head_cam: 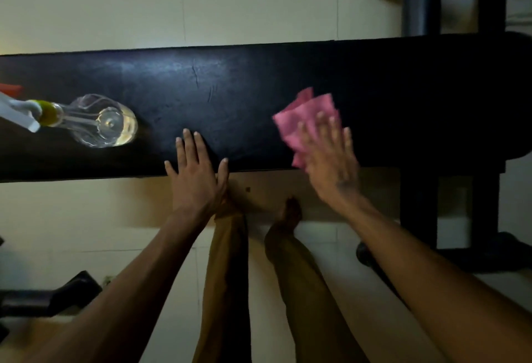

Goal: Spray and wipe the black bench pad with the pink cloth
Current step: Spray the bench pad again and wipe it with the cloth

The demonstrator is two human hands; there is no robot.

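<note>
The right hand (331, 158) lies flat with straight, spread fingers, its grip open, pressing the pink cloth (306, 119) onto the black bench pad (230, 97); the hand is motion-blurred. The cloth is crumpled, thin and matte, with ragged corners poking out toward twelve o'clock of the fingers. At nine o'clock of it, the left hand (195, 172) rests palm-down on the pad's near edge, grip open, fingers straight, holding nothing. The pad is a long, smooth, slightly glossy surface with faint creases near its middle. Farther toward nine o'clock stands a clear plastic spray bottle (106, 120) with a yellow-green collar and white trigger head. No writing is legible.
</note>
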